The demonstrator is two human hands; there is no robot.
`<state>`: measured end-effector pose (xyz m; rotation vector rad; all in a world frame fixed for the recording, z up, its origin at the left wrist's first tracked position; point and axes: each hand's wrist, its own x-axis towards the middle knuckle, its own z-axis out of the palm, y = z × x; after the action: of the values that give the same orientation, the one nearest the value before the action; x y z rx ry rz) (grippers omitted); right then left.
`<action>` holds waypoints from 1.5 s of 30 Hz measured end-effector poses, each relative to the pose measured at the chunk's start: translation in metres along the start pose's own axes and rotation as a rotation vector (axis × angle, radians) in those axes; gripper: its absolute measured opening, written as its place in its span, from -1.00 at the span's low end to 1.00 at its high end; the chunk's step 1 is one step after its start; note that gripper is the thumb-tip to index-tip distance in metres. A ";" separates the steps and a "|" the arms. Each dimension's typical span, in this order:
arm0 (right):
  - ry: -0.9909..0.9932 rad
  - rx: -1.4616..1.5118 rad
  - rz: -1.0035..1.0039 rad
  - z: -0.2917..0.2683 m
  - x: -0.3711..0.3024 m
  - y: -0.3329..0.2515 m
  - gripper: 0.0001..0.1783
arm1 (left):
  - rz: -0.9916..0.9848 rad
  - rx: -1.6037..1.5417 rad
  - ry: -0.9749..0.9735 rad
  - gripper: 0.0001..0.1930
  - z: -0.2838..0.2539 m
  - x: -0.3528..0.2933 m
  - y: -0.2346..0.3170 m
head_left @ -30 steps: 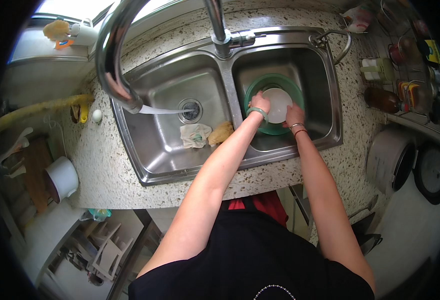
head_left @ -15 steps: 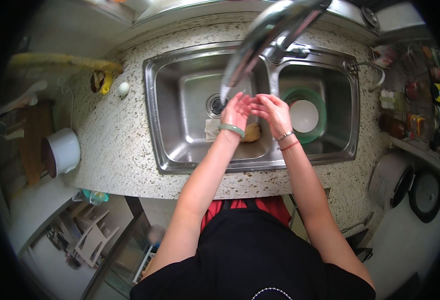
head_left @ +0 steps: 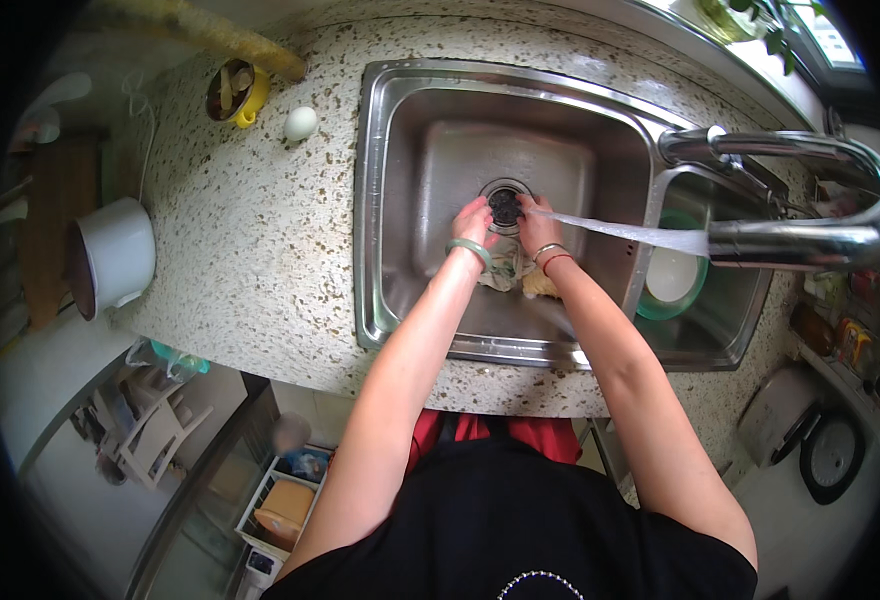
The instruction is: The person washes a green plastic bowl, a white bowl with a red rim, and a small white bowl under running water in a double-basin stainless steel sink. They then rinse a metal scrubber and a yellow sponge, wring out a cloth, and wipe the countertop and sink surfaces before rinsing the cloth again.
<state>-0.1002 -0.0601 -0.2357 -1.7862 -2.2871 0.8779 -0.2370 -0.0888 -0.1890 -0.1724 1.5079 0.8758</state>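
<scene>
My left hand [head_left: 474, 224] and my right hand [head_left: 537, 228] are low in the left basin of a steel double sink [head_left: 440, 130]. Their curved fingers sit on either side of the round drain [head_left: 506, 206] with its dark centre. No object shows in either hand; contact with the drain is unclear. From the curved chrome faucet [head_left: 800, 245] a water stream [head_left: 625, 232] reaches the fingers of my right hand. Beneath my wrists, on the basin floor, are a pale crumpled cloth [head_left: 501, 270] and a yellowish lump [head_left: 540, 286], partly hidden by my right forearm.
A green bowl [head_left: 695, 285] with a white dish [head_left: 672, 274] inside stands in the right basin. On the speckled counter to the left are a white egg [head_left: 300, 123], a yellow cup [head_left: 251, 97] and a white pot [head_left: 118, 255]. Jars and bottles [head_left: 853, 343] line the right side.
Both hands have lowered from under the faucet tip to the drain, and moved apart. The view has shifted, so the faucet now appears at the right, with its water stream plainly visible.
</scene>
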 end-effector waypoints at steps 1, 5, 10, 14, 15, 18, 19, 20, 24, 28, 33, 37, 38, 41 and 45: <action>0.000 -0.020 -0.021 0.004 0.002 -0.002 -0.70 | -0.011 0.004 -0.009 -0.62 -0.006 0.001 -0.001; -0.030 -0.088 0.003 0.014 0.010 0.000 -0.79 | -0.034 0.017 -0.039 -0.66 -0.018 0.006 -0.005; 0.079 -0.023 -0.055 -0.004 0.008 -0.004 -0.87 | -0.053 0.037 -0.003 -0.65 -0.016 0.008 -0.004; 0.031 0.530 0.104 -0.034 -0.005 0.001 -0.84 | -0.042 0.085 -0.036 -0.62 0.011 -0.003 0.004; -0.135 0.808 0.332 -0.050 -0.006 -0.007 -0.83 | -0.036 0.094 -0.051 -0.61 0.014 -0.004 0.005; -0.298 1.215 0.593 -0.072 -0.013 -0.011 -0.71 | -0.083 0.012 -0.217 -0.58 0.027 -0.006 0.013; -0.265 1.216 0.603 -0.076 -0.014 -0.012 -0.67 | -0.082 -0.027 -0.294 -0.57 0.029 -0.005 0.012; -0.235 1.223 0.614 -0.080 -0.015 -0.020 -0.64 | -0.090 -0.023 -0.271 -0.57 0.031 -0.008 0.015; -0.233 1.047 0.485 -0.104 -0.022 -0.038 -0.39 | -0.106 0.010 -0.231 -0.55 0.038 -0.025 0.029; -0.164 0.856 0.340 -0.094 -0.022 -0.028 -0.39 | 0.014 0.176 -0.310 -0.56 0.038 -0.035 0.032; -0.288 1.175 0.613 -0.110 -0.024 -0.039 -0.48 | 0.177 0.150 -0.186 -0.66 0.025 -0.027 0.024; -0.363 1.436 0.587 -0.110 -0.028 -0.035 -0.48 | 0.176 0.087 -0.163 -0.67 0.022 -0.032 0.021; -0.370 1.482 0.570 -0.112 -0.030 -0.042 -0.49 | 0.189 0.082 -0.169 -0.67 0.020 -0.033 0.019; -0.332 1.633 0.575 -0.113 -0.040 -0.063 -0.56 | 0.364 0.331 -0.110 -0.66 0.009 -0.024 0.009; -0.382 1.657 0.611 -0.105 -0.041 -0.061 -0.69 | 0.219 0.071 -0.208 -0.59 0.002 -0.042 0.009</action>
<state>-0.0952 -0.0677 -0.1083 -1.2932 -0.3006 2.2636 -0.2336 -0.0975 -0.1472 0.1356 1.3762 0.9801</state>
